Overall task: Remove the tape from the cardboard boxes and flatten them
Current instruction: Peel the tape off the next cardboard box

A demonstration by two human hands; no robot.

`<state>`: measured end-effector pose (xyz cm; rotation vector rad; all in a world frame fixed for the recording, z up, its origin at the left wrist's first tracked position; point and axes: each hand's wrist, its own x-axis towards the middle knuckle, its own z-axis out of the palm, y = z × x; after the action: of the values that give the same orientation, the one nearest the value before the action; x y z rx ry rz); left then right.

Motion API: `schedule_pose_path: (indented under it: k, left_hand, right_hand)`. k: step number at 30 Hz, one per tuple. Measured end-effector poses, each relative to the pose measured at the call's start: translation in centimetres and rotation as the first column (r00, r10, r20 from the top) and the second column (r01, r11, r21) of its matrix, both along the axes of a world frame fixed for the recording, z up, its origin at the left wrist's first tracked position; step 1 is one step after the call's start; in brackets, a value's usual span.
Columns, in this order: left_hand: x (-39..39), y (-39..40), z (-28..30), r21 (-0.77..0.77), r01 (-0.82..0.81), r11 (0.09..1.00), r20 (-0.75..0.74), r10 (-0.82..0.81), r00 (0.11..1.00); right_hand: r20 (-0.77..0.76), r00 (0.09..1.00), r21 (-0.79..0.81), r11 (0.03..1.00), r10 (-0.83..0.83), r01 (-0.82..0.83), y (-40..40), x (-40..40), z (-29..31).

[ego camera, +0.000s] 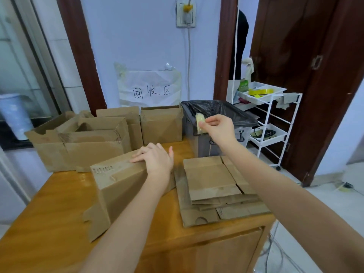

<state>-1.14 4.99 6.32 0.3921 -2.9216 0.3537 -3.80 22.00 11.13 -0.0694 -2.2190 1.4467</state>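
Observation:
A brown cardboard box (118,184) lies tilted on the wooden table (59,223) in front of me. My left hand (155,158) rests flat on its upper edge, fingers straight. My right hand (218,127) pinches a crumpled yellowish strip of tape (200,123) over the near rim of a bin lined with a black bag (226,111). A stack of flattened cardboard (212,186) lies on the table's right side.
Several upright boxes (82,142) stand along the table's far edge, against a wall with a paper sign (150,89). A white wire cart (267,119) with trays stands right of the bin, before a dark wooden door (315,75).

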Motion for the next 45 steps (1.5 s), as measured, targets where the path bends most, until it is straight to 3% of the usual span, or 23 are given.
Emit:
schedule_pose_path:
  k: [14, 27, 34, 45]
  left_hand:
    - [-1.7, 0.6, -0.1, -0.005, -0.031, 1.000, -0.039, 0.031, 0.999]
    - [-2.2, 0.6, -1.0, -0.003, -0.026, 1.000, -0.123, 0.026, 0.992]
    - [-2.3, 0.6, -1.1, -0.032, -0.011, 0.999, -0.139, 0.007, 0.990]
    - [-2.7, 0.3, -1.5, -0.075, -0.036, 0.997, -0.074, 0.030, 0.997]
  right_hand:
    - [0.118, 0.973, 0.187, 0.967, -0.200, 0.176, 3.6, -7.5, 3.9]
    - [0.311, 0.908, 0.433, 0.892, -0.282, 0.129, 3.1, -12.3, 2.7]
    - [0.419, 0.878, 0.512, 0.859, -0.231, -0.018, 2.8, -13.4, 2.4]
    - [0.323, 0.913, 0.554, 0.832, -0.248, 0.030, 2.2, -13.1, 3.3]
